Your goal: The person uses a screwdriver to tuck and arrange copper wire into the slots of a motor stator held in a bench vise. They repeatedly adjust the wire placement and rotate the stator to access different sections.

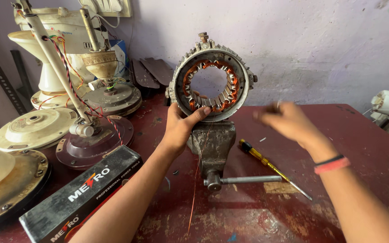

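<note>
One package lies at my lower left: a long rectangular carton (pixel 79 198), set slantwise on the dark red worktop (pixel 248 216) just beside my left forearm. Its top face is black-grey with white and red-orange lettering, and its side face shows red. Behind the cream fan parts by the wall, a corner of a blue box (pixel 120 51) shows, mostly hidden.

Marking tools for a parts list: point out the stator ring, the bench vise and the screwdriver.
Stator ring (pixel 244 74), head view, on its metal rim at right.
Bench vise (pixel 212 144), head view, on its body.
Screwdriver (pixel 258 155), head view, on its yellow handle.
</note>
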